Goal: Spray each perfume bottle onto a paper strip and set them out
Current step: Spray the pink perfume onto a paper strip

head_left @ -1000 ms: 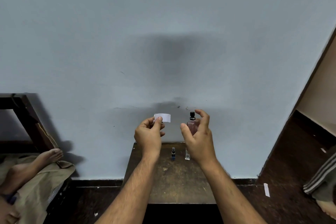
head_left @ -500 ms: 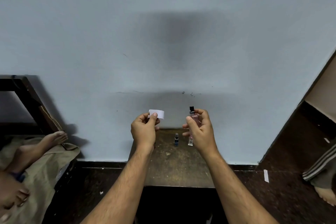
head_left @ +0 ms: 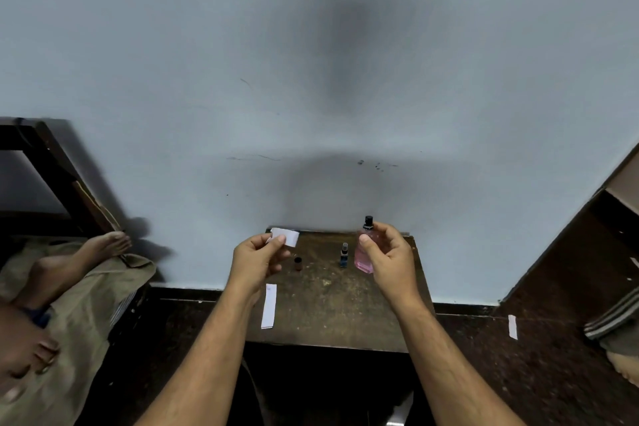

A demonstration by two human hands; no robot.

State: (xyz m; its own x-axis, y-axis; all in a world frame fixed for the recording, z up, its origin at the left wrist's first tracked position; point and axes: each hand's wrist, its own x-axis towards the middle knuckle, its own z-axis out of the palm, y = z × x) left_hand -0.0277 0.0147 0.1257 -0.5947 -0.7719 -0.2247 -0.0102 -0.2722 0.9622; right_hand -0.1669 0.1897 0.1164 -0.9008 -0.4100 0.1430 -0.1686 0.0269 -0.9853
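Observation:
My right hand [head_left: 389, 258] grips a pink perfume bottle [head_left: 364, 258] with a black spray top, held upright above the right side of a small dark wooden table [head_left: 325, 315]. A white paper strip [head_left: 286, 236] is pinched between thumb and fingers of my left hand [head_left: 257, 261], left of the bottle and apart from it. A small blue bottle [head_left: 343, 254] stands on the table just left of the pink one. Near my left hand stands a small dark brown bottle [head_left: 298, 263]. Another white strip [head_left: 269, 305] lies flat at the table's left edge.
The table stands against a pale blue wall [head_left: 311, 79]. Another person's bare feet [head_left: 103, 247] rest on a tan cloth at the left, beside a dark wooden frame [head_left: 41, 162]. A paper strip [head_left: 512, 326] lies on the dark floor at right, near a striped cloth [head_left: 612, 320].
The view has tilted down, bringing more of the table, the brown bottle and the flat strip into sight. Both hands have lowered slightly toward the table, still holding strip and bottle.

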